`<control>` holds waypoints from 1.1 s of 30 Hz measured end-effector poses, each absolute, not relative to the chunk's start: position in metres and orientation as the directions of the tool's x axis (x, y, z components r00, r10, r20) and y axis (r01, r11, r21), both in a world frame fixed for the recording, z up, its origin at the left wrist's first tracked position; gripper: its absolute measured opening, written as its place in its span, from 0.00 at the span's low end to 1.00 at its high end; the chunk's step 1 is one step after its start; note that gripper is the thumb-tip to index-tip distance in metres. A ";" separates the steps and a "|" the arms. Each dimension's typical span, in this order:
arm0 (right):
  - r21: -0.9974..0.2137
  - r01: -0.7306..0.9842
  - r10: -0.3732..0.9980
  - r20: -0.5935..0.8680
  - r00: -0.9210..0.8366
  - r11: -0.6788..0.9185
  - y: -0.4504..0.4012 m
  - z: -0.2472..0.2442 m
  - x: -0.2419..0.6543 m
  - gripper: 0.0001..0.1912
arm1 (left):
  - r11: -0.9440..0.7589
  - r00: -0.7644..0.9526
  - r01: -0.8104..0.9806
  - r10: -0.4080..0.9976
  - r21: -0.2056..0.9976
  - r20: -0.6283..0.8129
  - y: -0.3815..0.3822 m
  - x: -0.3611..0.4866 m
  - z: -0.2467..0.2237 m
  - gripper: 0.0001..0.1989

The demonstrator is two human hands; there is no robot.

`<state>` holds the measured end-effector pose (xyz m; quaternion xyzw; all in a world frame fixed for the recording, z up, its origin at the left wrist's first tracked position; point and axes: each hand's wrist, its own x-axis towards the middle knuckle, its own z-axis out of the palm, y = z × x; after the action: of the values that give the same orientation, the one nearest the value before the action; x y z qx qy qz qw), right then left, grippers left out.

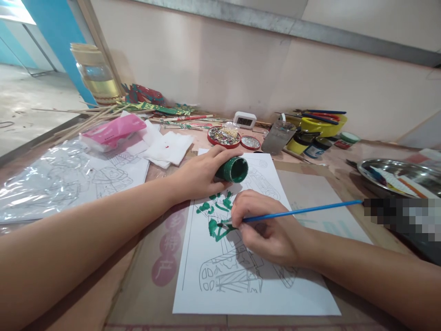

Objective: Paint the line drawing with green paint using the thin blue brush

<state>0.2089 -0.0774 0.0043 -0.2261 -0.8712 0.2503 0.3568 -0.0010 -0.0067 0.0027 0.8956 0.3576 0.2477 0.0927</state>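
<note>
My left hand (pixel 206 172) is wrapped round a green paint jar (pixel 234 170), tipped on its side so that its open mouth faces me. In my right hand (pixel 263 225) is a blue-handled paintbrush (pixel 303 211), pinched near the bristles. The brush tip touches a wet-looking green patch on the white drawing sheet (pixel 193 299). Black outlines cover the sheet, and several green strokes lie in its upper middle. Part of the drawing is hidden under both hands.
Under the sheet lies cardboard (pixel 138 294). Left are a pink tissue pack (pixel 113 131) and plastic-covered drawings (pixel 44 184). Behind stand sequin dishes (pixel 223 136), a small clock (pixel 244 120), a cup of murky water (pixel 278 135) and paint jars (pixel 317 148). A metal bowl (pixel 372 177) is right.
</note>
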 end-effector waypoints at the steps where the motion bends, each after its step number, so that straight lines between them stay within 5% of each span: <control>1: -0.598 0.206 0.570 0.520 -0.636 0.775 -0.078 0.005 0.209 0.10 | -0.728 0.623 0.592 0.686 0.346 0.377 -0.007 -0.001 0.003 0.33; 11: -0.500 0.139 0.500 0.721 -0.479 0.855 -0.074 0.012 0.213 0.11 | -0.734 0.621 0.592 0.679 0.333 0.392 -0.005 -0.005 0.000 0.35; 18: -0.444 0.340 0.556 0.717 -0.421 0.829 -0.058 0.025 0.226 0.09 | -0.713 0.618 0.610 0.701 0.346 0.356 -0.005 -0.006 0.001 0.33; 24: -0.374 0.310 0.475 0.790 -0.387 0.874 -0.043 0.011 0.227 0.11 | -0.699 0.607 0.623 0.715 0.352 0.345 -0.005 -0.005 0.000 0.33; 33: -0.408 0.357 0.534 0.737 -0.415 0.840 -0.038 -0.001 0.224 0.09 | -0.706 0.615 0.623 0.709 0.338 0.345 -0.004 -0.005 0.000 0.33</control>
<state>0.2238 -0.0383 -0.0010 -0.2663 -0.8359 0.0941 0.4706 -0.0055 -0.0044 0.0004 0.8939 0.3723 0.2317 0.0926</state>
